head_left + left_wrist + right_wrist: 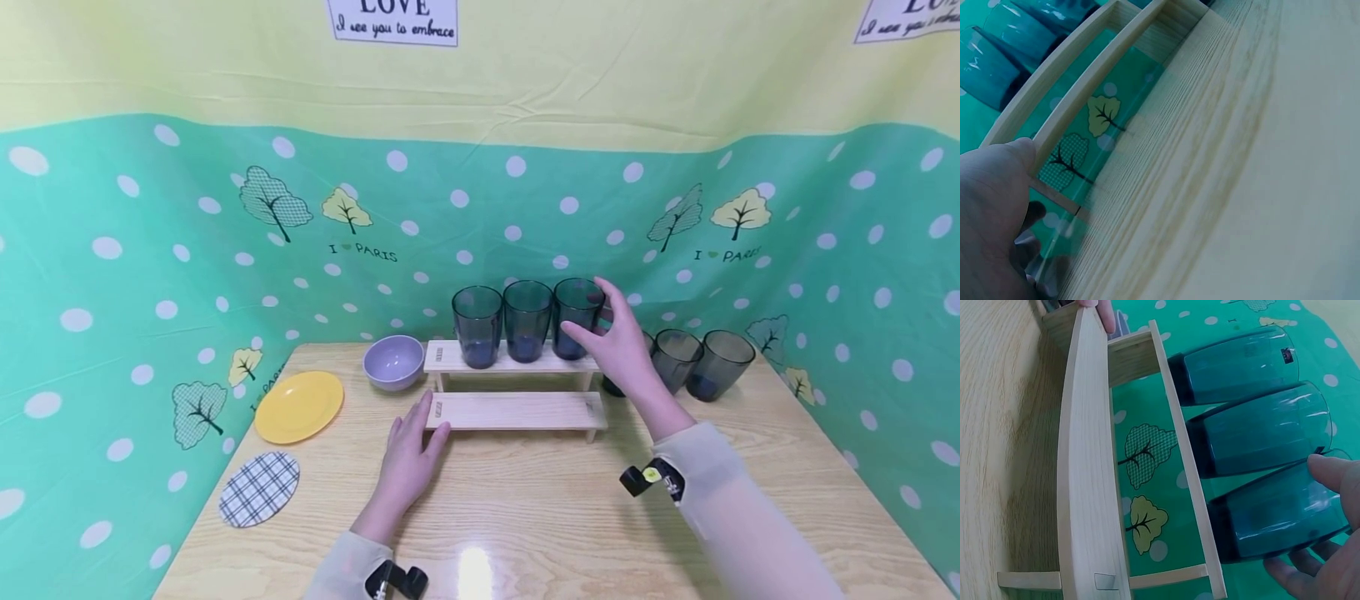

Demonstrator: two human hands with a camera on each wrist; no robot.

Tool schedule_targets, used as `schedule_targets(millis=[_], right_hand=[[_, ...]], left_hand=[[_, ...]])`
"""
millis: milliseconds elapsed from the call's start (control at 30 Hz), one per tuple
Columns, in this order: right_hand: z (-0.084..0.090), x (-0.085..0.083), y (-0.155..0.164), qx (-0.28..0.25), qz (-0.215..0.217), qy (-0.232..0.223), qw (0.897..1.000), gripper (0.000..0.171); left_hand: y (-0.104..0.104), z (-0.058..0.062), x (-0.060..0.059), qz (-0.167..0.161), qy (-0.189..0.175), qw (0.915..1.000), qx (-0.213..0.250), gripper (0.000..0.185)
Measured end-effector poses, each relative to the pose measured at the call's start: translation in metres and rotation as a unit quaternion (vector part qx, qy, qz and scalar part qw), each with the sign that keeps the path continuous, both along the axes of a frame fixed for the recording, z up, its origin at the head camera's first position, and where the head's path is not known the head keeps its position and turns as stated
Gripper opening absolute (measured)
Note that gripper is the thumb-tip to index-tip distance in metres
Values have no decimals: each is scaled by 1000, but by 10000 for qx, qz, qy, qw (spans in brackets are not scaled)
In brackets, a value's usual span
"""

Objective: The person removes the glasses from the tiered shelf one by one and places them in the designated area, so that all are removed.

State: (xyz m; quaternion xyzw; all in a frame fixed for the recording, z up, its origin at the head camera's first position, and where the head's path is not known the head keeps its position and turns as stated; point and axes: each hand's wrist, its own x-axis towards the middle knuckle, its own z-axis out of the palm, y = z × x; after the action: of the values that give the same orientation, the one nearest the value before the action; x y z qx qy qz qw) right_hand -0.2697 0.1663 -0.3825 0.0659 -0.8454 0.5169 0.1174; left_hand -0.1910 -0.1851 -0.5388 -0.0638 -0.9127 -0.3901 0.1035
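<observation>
A two-tier wooden rack [517, 410] stands on the table. On its upper tier three dark tinted drinking glasses stand upright in a row: a left glass [477, 325], a middle glass [527, 321] and a right glass [573, 340]. My right hand [617, 343] holds the right glass near its rim, thumb in front and fingers on the far side. In the right wrist view the base of this glass [1279, 515] meets the upper board. At the rack's left end my left hand [411, 450] grips the lower board, with thumb and index finger at opposite edges.
Right of the rack stand more tinted glasses [718, 367], one partly hidden behind my right hand. To the left are a purple bowl [393, 363], a yellow plate [300, 408] and a checked round mat [259, 489]. A dotted green cloth [517, 217] hangs behind the table.
</observation>
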Motion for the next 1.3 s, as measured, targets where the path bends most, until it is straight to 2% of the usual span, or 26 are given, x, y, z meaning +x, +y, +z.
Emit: schedule_targets(millis=[367,767,1300], right_hand=[[1,9,2,-118,-194,-83,9997,97],[3,36,15,-201,-426,-57,9989,101],[2,73,29,-101,-381,-125,9991,102]], left_hand=[[1,3,3,-7,-20,10000,39,72],[0,1,3,-26,60,10000,73,71],[0,1,2,-18,40,10000,43,71]])
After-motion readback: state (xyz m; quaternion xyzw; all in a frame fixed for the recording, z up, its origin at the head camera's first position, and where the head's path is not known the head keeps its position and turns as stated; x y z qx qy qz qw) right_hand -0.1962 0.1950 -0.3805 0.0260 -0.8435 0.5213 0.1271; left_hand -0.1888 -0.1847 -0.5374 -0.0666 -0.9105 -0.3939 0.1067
